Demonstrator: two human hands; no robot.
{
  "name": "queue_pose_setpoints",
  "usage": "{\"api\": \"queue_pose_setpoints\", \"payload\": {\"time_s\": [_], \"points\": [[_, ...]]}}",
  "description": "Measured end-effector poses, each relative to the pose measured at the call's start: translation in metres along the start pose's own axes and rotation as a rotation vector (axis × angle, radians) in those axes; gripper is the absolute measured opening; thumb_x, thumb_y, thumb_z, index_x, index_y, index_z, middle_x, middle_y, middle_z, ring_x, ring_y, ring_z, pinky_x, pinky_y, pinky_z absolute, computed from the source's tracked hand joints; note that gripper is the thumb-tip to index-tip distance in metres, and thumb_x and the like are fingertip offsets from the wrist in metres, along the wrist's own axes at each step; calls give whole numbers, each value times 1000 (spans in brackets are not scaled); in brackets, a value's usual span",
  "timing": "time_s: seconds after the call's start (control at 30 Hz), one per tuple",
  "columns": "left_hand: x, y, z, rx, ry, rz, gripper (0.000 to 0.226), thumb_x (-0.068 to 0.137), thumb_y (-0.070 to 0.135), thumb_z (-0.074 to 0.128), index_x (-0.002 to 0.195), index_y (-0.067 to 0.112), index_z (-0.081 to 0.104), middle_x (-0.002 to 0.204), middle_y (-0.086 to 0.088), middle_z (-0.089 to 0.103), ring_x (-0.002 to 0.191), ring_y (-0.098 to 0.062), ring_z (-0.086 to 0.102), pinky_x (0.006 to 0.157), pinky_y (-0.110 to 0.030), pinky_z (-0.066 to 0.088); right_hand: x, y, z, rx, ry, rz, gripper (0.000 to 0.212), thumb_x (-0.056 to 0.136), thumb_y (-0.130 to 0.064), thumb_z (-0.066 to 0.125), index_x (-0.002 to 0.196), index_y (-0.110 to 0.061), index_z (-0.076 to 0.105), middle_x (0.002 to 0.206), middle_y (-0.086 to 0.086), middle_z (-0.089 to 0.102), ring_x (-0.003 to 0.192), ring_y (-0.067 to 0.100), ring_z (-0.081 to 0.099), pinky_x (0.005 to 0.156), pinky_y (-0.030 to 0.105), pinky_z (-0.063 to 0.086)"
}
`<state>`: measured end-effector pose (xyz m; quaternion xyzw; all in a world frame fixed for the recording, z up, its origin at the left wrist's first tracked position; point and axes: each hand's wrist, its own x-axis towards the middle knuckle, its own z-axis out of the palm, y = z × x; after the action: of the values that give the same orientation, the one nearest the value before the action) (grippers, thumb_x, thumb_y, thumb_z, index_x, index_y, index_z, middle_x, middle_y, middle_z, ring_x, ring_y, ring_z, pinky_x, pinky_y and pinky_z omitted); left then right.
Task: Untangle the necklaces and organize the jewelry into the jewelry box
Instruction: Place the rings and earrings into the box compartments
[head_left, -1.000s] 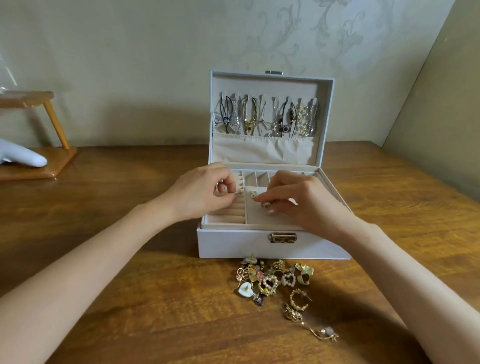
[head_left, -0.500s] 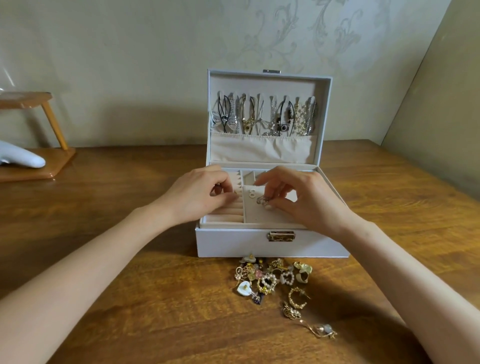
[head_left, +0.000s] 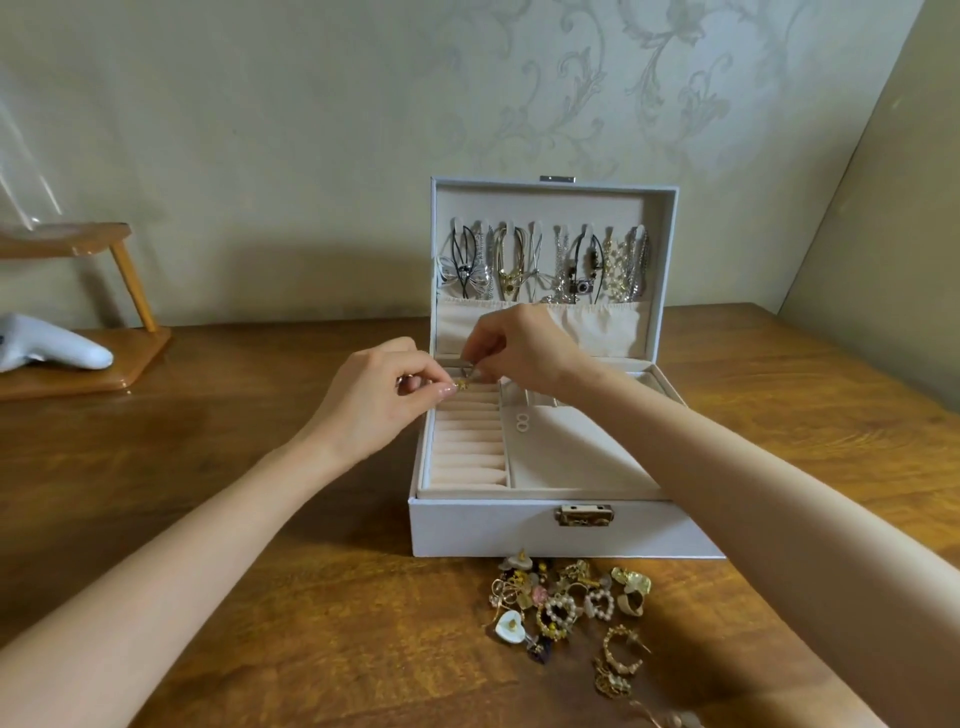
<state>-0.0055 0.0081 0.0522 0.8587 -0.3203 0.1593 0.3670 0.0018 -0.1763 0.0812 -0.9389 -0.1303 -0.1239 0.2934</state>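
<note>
A white jewelry box (head_left: 493, 530) stands open on the wooden table, with several necklaces (head_left: 545, 265) hanging inside its lid. My left hand (head_left: 379, 400) pinches a small gold earring (head_left: 461, 385) over the far end of the ring rolls (head_left: 470, 447). My right hand (head_left: 524, 348) pinches a small silvery piece (head_left: 470, 370) right beside it; I cannot tell what it is. A pair of small white ring-shaped earrings (head_left: 521, 422) lies on the flat pad in the tray. A pile of loose gold and pearl jewelry (head_left: 571, 608) lies in front of the box.
A wooden stand (head_left: 104, 364) with a white object (head_left: 52, 348) on its base sits at the far left of the table (head_left: 208, 519). Walls close off the back and the right side.
Both hands have moved from the middle of the tray to its far end, near the lid pocket. The tray pad with the white earrings is now uncovered.
</note>
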Motion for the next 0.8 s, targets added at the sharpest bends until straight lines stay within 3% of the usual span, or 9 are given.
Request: {"api": "queue_pose_setpoints", "payload": {"time_s": [0.4,0.5,0.63,0.73,0.8], "points": [[2,-9,0,-146,-20,-95,9,86,18,65,82,14,72,83,-2,63,81,-19,58,72,-34,44,9,2,-1,3,-103,11,20,72,4,76,91,-2,75,76,-1,65,62,-2,56,62,0,42],[2,-8,0,-142,-19,-94,9,86,18,65,83,13,72,84,-4,63,82,-20,58,74,-36,45,11,2,2,-18,-103,1,18,74,5,74,90,-2,75,78,0,67,67,6,58,67,7,47],[1,-7,0,-148,-20,-87,8,86,16,64,82,14,71,84,-4,63,81,-18,58,73,-33,45,12,2,8,-172,-120,-81,12,78,0,72,86,-7,76,78,-10,57,78,11,55,81,28,49],[1,-7,-1,-153,-22,-89,8,86,16,64,82,17,70,83,-2,62,80,-16,57,71,-26,43,10,3,8,-219,-127,-66,20,84,1,65,89,-14,76,83,-10,58,82,9,54,84,29,49],[1,-7,0,-158,-27,-93,8,86,17,64,82,17,71,83,-2,62,80,-16,57,70,-25,42,7,6,4,-236,-113,-38,26,84,2,63,92,-18,76,84,-11,62,81,7,55,74,22,49]]}}
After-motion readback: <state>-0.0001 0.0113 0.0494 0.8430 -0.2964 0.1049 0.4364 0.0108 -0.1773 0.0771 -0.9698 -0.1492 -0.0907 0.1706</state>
